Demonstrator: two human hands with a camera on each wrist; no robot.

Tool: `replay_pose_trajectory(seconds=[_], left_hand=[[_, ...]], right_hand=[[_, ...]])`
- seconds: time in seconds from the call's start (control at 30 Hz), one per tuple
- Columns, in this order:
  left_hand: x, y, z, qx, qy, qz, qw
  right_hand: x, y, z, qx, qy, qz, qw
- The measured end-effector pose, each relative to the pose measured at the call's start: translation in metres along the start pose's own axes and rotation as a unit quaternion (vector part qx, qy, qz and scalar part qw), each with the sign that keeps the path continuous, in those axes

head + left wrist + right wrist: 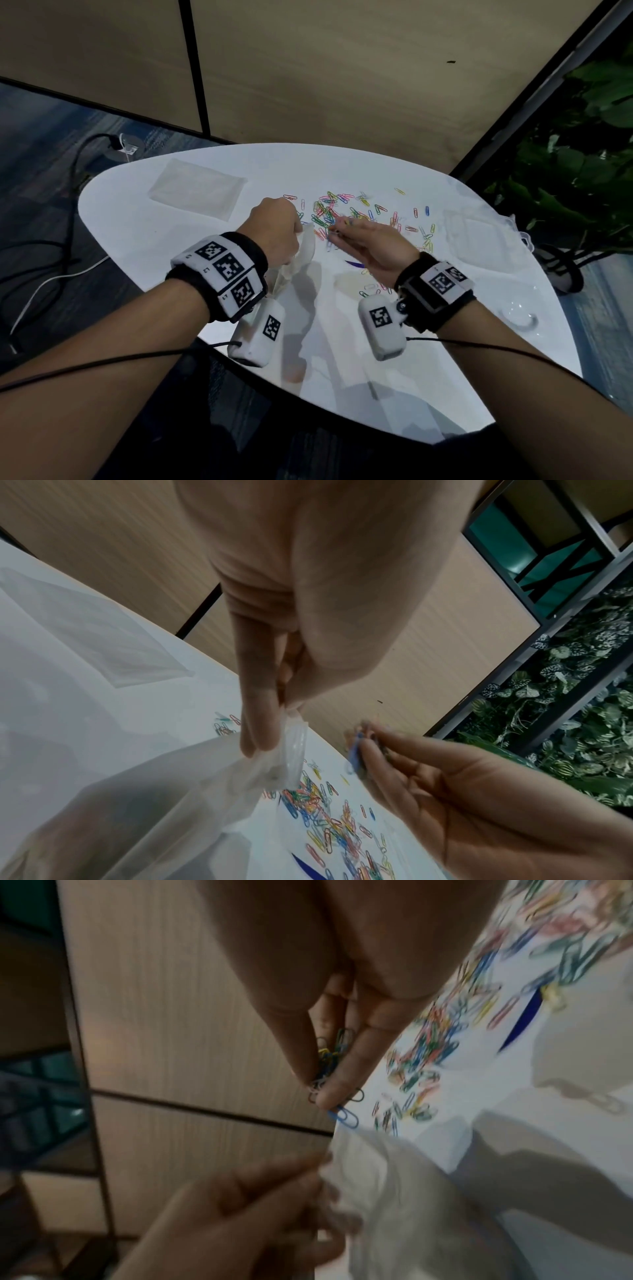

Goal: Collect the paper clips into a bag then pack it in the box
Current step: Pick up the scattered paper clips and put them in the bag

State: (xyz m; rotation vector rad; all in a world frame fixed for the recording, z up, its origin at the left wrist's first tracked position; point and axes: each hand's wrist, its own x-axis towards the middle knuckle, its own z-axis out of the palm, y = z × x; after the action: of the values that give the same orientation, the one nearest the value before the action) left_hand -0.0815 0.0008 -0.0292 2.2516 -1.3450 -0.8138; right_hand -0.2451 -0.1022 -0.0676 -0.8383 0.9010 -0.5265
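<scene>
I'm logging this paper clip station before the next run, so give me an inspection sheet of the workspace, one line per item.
Surface: rounded white table, glossy, with hand shadows.
Job's things: loose coloured wire paper clips scattered mid-table; clear plastic bag held up at its rim; no box plainly seen.
Clutter: flat stack of clear bags at far left; blurred clear plastic items at the right edge.
Hands: left hand pinches the bag's rim; right hand pinches a small bunch of clips beside the bag mouth.
Cables: thin black wrist-camera leads; black and white cords on the floor at left.
Surroundings: beige wood-grain wall panels; green leafy plants at right.
</scene>
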Motion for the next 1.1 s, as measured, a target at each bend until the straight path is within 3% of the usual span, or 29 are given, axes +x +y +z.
replay_pose_trajectory(seconds=[0.17, 0.33, 0.43, 0.5, 0.63, 0.8, 0.83, 0.93, 0.97, 1.0, 1.03, 1.07, 1.1], left_hand=[[0.0, 0.003, 0.003, -0.017, 0.012, 0.003, 1.0], [0.0, 0.0, 0.003, -0.034, 0.019, 0.007, 0.999], [0.001, -0.001, 0.005, -0.04, 0.035, 0.006, 0.999], [0.001, -0.002, 0.005, -0.056, 0.044, -0.003, 0.997], [0.001, -0.004, 0.004, -0.061, 0.049, -0.003, 0.997], [0.0, -0.004, 0.004, -0.044, 0.042, 0.005, 0.998], [0.0, -0.005, 0.003, -0.039, 0.042, 0.005, 0.998], [-0.001, -0.006, 0.0, -0.026, 0.051, 0.007, 0.998], [-0.002, -0.006, -0.001, -0.022, 0.05, 0.008, 0.998], [-0.002, -0.006, -0.002, -0.016, 0.049, 0.009, 0.999], [-0.002, -0.006, -0.002, -0.009, 0.046, 0.011, 0.999], [-0.002, -0.005, -0.002, 0.0, 0.042, 0.014, 0.999], [-0.002, -0.004, -0.002, 0.008, 0.037, 0.017, 0.999]], right_hand=[[0.003, 0.026, 0.035, -0.063, -0.007, 0.023, 0.998], [0.011, 0.031, 0.041, -0.237, 0.046, -0.054, 0.969], [0.011, 0.031, 0.042, -0.377, 0.092, -0.159, 0.908], [0.008, 0.032, 0.044, -0.462, 0.083, -0.208, 0.858], [0.004, 0.037, 0.047, -0.571, -0.003, -0.209, 0.794], [0.005, 0.035, 0.049, -0.67, -0.033, -0.219, 0.708], [0.004, 0.032, 0.047, -0.659, -0.041, -0.237, 0.713], [0.002, 0.015, 0.026, -0.561, -0.01, -0.259, 0.786], [0.005, 0.008, 0.011, -0.569, 0.016, -0.251, 0.783], [0.009, 0.003, -0.004, -0.615, 0.037, -0.227, 0.754], [0.013, 0.001, -0.02, -0.682, 0.05, -0.183, 0.706], [0.018, 0.004, -0.037, -0.742, 0.05, -0.124, 0.657], [0.023, 0.009, -0.051, -0.775, 0.037, -0.07, 0.627]])
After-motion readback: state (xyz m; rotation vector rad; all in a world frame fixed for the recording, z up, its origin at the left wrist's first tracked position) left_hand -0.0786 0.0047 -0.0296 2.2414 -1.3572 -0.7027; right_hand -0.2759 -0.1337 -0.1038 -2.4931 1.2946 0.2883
